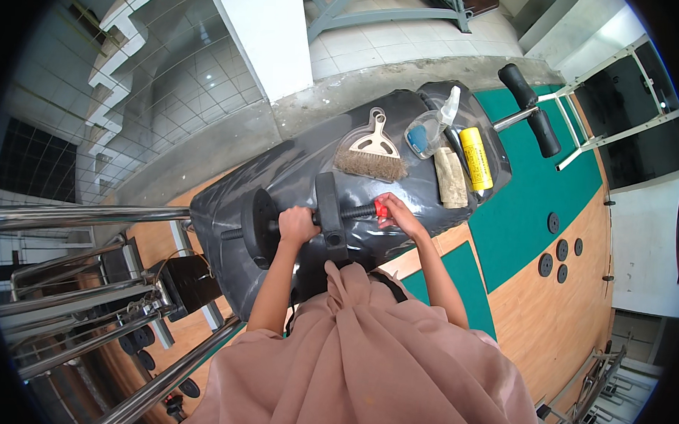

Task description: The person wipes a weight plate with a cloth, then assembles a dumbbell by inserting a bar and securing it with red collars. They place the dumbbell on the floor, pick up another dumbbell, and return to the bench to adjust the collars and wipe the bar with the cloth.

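A dumbbell with black plates lies across the black padded bench. My left hand is closed round its bar, between the left plate and the right one. Beyond the right plate the bar's threaded end sticks out. There my right hand pinches a red collar nut at the tip of the thread. Farther back on the bench rests a hand brush with a cream handle and brown bristles.
The bench also bears a spray bottle, a rolled beige cloth and a yellow canister. Several small weight plates lie on the wooden floor at right. Chrome machine bars stand at left; a padded roller is beyond the bench.
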Available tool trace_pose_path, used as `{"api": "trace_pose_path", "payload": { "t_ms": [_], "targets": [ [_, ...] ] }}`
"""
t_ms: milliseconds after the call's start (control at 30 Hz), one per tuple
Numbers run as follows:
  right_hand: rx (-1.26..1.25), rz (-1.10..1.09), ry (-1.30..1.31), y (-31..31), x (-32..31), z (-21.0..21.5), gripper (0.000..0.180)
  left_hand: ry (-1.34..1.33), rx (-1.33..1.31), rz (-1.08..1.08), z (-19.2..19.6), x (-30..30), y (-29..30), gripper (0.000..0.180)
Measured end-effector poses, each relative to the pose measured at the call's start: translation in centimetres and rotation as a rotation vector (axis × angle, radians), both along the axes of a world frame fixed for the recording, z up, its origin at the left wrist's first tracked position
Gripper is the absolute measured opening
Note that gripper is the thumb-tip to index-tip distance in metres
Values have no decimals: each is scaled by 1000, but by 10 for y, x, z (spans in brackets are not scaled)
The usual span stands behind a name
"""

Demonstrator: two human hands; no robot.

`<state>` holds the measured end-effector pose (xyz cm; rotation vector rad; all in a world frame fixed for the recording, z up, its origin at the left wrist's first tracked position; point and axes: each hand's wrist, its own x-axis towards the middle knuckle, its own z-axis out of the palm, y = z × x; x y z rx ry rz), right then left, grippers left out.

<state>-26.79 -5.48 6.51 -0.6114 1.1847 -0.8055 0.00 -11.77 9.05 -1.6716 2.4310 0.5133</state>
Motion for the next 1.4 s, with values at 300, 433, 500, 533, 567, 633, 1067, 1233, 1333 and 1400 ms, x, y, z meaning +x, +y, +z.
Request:
{"api": "trace_pose_path", "payload": {
  "t_ms": [300, 433, 500, 533, 567, 633, 1067, 1233, 1333, 1400],
  "targets": [
    [-59, 37, -8, 3, 3, 6, 26, -1, -12, 5, -2, 1, 0, 37],
    [-223, -44, 155, 7, -18, -1, 23, -15, -5, 14, -2, 2, 0, 37],
    [-262, -226, 211, 10, -34, -4, 28, 21, -10, 13, 3, 0, 0, 30],
    [-297, -289, 367, 9, -45, -17, 32, 58, -19, 9, 8, 0, 1, 23],
    [-333, -350, 523, 5, -49, -19, 37, 96, -29, 7, 12, -1, 2, 17],
    [-332, -313, 965, -2, -58, -24, 44, 96, -29, 7, 12, -3, 2, 17],
    [-619, -442, 1434, -25, -22, 17, 46, -11, 35, 8, -3, 3, 1, 36],
    [-775, 258, 1103, -21, 35, 65, 48, 88, 2, 15, -5, 7, 6, 28],
    [-608, 508, 981, -31, 50, 66, 53, 32, 69, 6, -2, 3, 4, 34],
    [-443, 404, 858, -36, 69, 81, 63, 97, 35, 22, -6, 4, 6, 33]
  ]
}}
